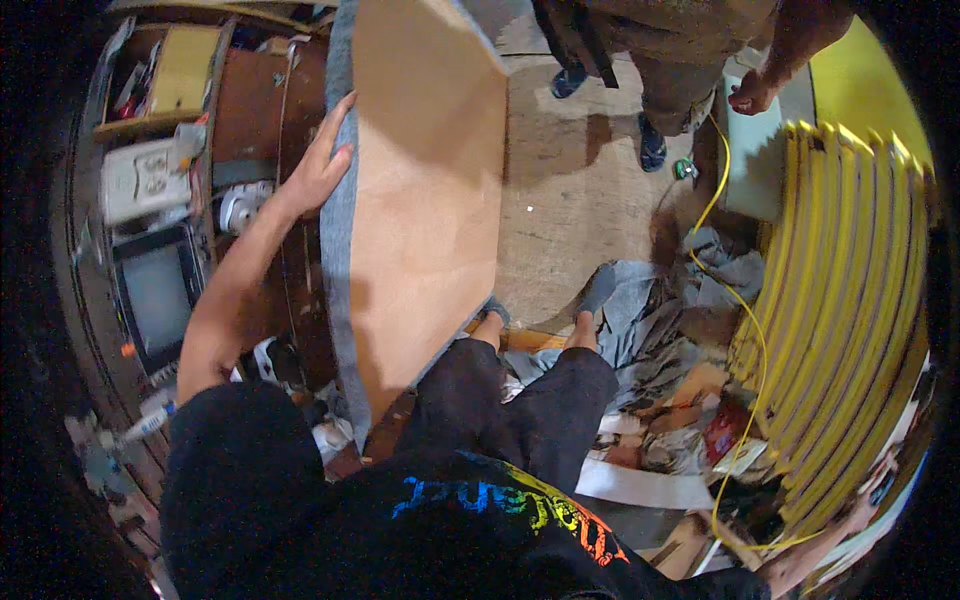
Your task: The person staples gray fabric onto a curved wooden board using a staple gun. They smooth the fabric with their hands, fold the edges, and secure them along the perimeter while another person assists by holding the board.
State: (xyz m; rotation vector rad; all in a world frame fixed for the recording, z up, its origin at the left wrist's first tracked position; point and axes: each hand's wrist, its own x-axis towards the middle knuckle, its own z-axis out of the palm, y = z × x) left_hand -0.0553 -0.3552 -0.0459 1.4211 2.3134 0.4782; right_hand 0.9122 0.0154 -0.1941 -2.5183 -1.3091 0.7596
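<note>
A tall panel (430,200) with a bare tan board face and grey fabric along its edges stands on its side in front of me, left of centre. My left hand (325,165) lies flat against its grey left edge, fingers stretched out and thumb apart. My right forearm reaches out at the lower right, beside a stack of yellow-edged slabs (830,300). Around my right hand (878,500) the picture is dark and distorted, so its fingers and anything in them cannot be made out.
Another person (690,60) stands across the wooden floor (550,200). A yellow cord (763,360) runs along the slabs. Grey cloth and scraps (660,370) lie by my feet. Left of the panel is a cabinet (250,110) with a small screen (158,290) and clutter.
</note>
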